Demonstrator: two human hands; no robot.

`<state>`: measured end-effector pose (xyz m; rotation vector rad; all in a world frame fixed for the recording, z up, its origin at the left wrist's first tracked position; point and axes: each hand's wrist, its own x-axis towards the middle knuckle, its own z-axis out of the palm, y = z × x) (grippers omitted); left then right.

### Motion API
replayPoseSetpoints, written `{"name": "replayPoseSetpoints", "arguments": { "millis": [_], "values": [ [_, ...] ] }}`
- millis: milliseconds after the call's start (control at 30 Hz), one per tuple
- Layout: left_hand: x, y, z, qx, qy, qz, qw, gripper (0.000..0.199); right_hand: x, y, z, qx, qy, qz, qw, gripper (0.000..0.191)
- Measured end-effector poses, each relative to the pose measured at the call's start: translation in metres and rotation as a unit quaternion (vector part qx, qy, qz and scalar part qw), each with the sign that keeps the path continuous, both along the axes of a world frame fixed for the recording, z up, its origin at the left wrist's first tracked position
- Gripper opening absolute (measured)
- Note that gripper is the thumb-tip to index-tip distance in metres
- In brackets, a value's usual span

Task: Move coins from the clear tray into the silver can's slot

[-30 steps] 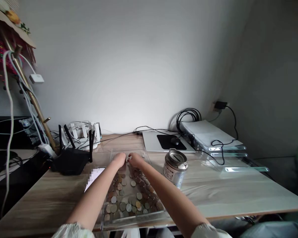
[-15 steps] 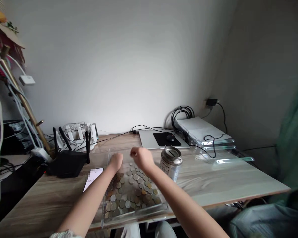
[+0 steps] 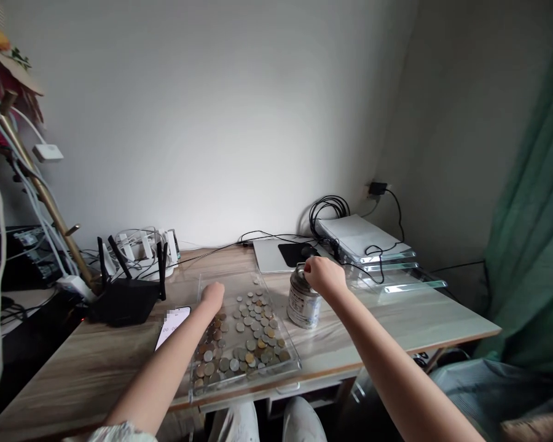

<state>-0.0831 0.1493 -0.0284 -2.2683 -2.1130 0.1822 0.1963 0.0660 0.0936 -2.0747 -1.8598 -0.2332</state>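
A clear plastic tray [image 3: 276,369] holds many loose coins [image 3: 234,364], silver, brass and copper in colour. Over the tray's far left part rests my left hand [image 3: 213,297], closed, its fingertips turned away and hidden. To the right of the tray stands a metal can [image 3: 303,309] with a printed label; the earlier view shows a slot in its lid. My right hand [image 3: 325,276] is at the top of this can with fingers pinched together, covering much of the lid. Whatever sits between those fingers cannot be made out.
Left of the tray lies a phone [image 3: 175,322], with a black router [image 3: 126,301] behind it. At the back are a silver laptop [image 3: 268,258], a black mouse pad [image 3: 291,255], coiled cables and stacked clear trays [image 3: 396,267]. The desk's front edge runs close by.
My right hand has moved right, from above the tray to the can's lid. My left hand stays over the tray. The view has shifted slightly to the right.
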Motion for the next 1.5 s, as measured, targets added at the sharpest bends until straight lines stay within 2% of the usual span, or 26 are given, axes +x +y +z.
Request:
{"name": "replayPoseSetpoints", "arguments": {
  "millis": [67,133,200,300,367,433,600,667,733,800,867,967,1033,1100,1233,1333,1433,1467,1500],
  "values": [
    [-0.001,-0.001,0.003,0.000,-0.009,0.010,1.000,0.022,-0.013,-0.009,-0.003,0.072,0.006,0.035,0.997,0.024],
    [-0.005,-0.002,0.004,0.004,-0.024,0.015,1.000,0.021,-0.031,-0.016,-0.016,0.090,0.019,0.113,0.989,0.027],
    [-0.010,-0.002,0.005,0.005,-0.038,0.023,0.999,0.023,-0.054,-0.018,-0.037,-0.007,0.034,0.217,0.976,0.024],
    [-0.017,0.000,0.004,-0.005,-0.054,0.047,0.997,0.026,-0.085,-0.009,-0.076,-0.162,0.044,0.327,0.930,0.023],
    [-0.020,0.002,0.002,-0.013,-0.060,0.059,0.996,0.027,-0.100,0.000,-0.097,-0.197,0.046,0.361,0.910,0.030],
    [-0.021,0.003,0.000,-0.016,-0.064,0.058,0.996,0.029,-0.109,0.009,-0.111,-0.205,0.047,0.377,0.902,0.035],
    [-0.022,0.003,-0.001,-0.019,-0.072,0.046,0.996,0.031,-0.123,0.018,-0.128,-0.187,0.036,0.360,0.913,0.029],
    [-0.022,0.001,0.000,-0.016,-0.075,0.039,0.996,0.032,-0.127,0.012,-0.127,-0.194,0.034,0.344,0.918,0.026],
    [-0.022,-0.003,0.002,-0.014,-0.074,0.028,0.997,0.032,-0.125,0.002,-0.116,-0.187,0.038,0.330,0.924,0.021],
    [-0.020,-0.010,0.005,-0.016,-0.072,0.012,0.997,0.027,-0.112,-0.010,-0.093,-0.142,0.059,0.327,0.933,0.016],
    [-0.016,-0.022,0.006,-0.021,-0.071,-0.009,0.997,0.023,-0.085,-0.018,-0.060,-0.060,0.096,0.300,0.947,0.019],
    [-0.007,-0.045,0.007,-0.036,-0.074,-0.037,0.996,0.024,-0.032,-0.015,-0.014,0.058,0.104,0.146,0.982,0.026],
    [-0.002,-0.062,0.007,-0.040,-0.082,-0.056,0.994,0.028,-0.003,-0.005,0.002,0.057,0.065,0.051,0.995,0.023],
    [0.003,-0.078,0.007,-0.037,-0.094,-0.077,0.992,0.033,0.014,0.004,0.004,0.022,0.027,0.006,0.999,0.020],
    [0.007,-0.095,0.008,-0.042,-0.159,-0.104,0.981,0.032,0.014,0.012,-0.005,-0.025,-0.008,0.013,1.000,0.017],
    [0.010,-0.097,0.009,-0.089,-0.223,-0.113,0.964,0.028,0.002,0.003,-0.006,0.009,-0.006,0.026,1.000,0.020],
    [0.015,-0.098,0.009,-0.137,-0.233,-0.122,0.955,0.022,-0.019,-0.016,-0.016,0.082,0.021,0.103,0.991,0.027],
    [0.017,-0.099,0.008,-0.148,-0.234,-0.124,0.953,0.020,-0.028,-0.022,-0.024,0.066,0.031,0.153,0.986,0.027],
    [0.019,-0.102,0.008,-0.154,-0.234,-0.126,0.952,0.019,-0.037,-0.028,-0.034,0.019,0.040,0.213,0.976,0.025]
  ]
}}
